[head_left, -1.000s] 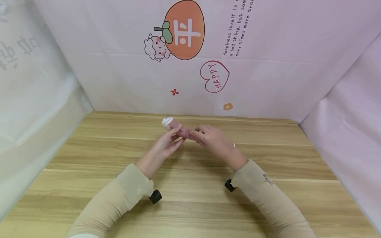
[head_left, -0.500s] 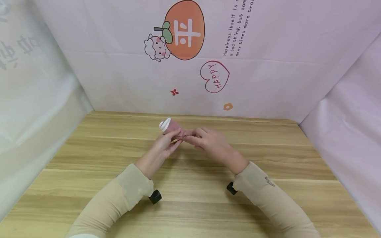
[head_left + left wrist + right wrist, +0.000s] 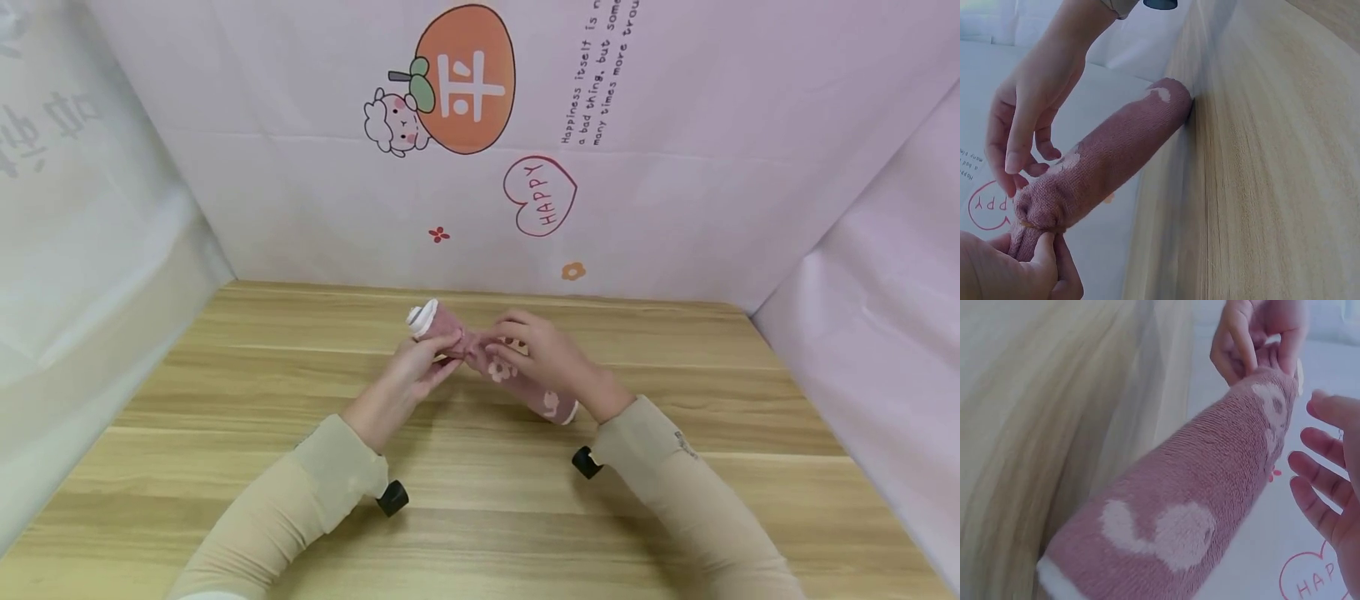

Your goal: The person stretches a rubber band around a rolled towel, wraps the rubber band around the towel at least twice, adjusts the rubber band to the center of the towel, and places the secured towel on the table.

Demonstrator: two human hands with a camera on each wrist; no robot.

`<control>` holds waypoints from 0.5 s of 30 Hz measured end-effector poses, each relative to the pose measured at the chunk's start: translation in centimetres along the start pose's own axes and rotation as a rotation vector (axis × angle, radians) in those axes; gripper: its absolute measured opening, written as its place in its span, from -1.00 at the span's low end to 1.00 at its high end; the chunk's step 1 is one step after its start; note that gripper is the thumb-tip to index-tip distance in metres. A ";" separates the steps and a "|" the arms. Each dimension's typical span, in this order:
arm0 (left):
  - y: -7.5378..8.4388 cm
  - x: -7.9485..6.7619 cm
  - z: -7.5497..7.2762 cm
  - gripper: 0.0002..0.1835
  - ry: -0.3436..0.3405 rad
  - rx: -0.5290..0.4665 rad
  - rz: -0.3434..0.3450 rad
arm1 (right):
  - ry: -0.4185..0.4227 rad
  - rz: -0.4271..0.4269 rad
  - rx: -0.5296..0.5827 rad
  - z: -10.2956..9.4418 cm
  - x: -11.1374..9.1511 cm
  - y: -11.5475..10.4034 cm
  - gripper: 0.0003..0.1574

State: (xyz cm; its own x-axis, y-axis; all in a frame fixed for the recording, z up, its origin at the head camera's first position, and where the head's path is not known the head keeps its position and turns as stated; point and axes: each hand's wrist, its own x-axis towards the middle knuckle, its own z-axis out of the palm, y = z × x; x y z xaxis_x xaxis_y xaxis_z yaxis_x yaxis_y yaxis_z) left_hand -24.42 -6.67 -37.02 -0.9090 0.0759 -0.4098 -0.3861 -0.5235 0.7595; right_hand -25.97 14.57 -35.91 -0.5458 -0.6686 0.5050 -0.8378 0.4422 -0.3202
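Note:
A rolled pink towel (image 3: 542,397) with pale flower patterns and white ends slants over the table in the head view. Its middle is drawn in to a narrow waist, where a thin tan band (image 3: 1044,227) shows in the left wrist view. My left hand (image 3: 417,360) pinches the towel beside that waist, between thumb and fingers. Just above the longer part, my right hand (image 3: 557,357) hovers with loosely bent fingers. In the right wrist view a gap shows between those fingers (image 3: 1316,465) and the towel.
The wood-grain table (image 3: 480,517) lies under both hands. A white printed cloth (image 3: 300,183) hangs behind it, with plain white cloth (image 3: 97,250) at the left side. Black wrist cameras sit below each sleeve cuff.
My right hand worked at the towel's waist and has now let go, moving slightly off. The towel's longer right part has come into sight, slanting down to the right. The left hand keeps its hold.

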 end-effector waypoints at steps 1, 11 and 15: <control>0.0 0.0 0.0 -0.85 -0.007 0.008 0.001 | 0.010 0.017 0.011 0.1 0.1 0.1 -0.81; 0.0 0.0 0.0 -0.83 -0.030 0.044 0.004 | -0.062 0.042 0.002 0.5 2.2 -0.5 -0.89; 0.0 0.1 0.0 -0.84 -0.028 0.042 -0.001 | -0.130 0.034 -0.012 0.2 2.9 -0.5 -0.91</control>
State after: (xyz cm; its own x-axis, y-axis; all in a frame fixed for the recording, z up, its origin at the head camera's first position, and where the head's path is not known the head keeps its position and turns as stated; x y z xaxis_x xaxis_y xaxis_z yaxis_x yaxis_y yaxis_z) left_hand -24.54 -6.72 -37.05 -0.9125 0.1003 -0.3965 -0.3925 -0.4871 0.7802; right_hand -27.15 12.29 -34.39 -0.5708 -0.7246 0.3861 -0.8194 0.4723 -0.3250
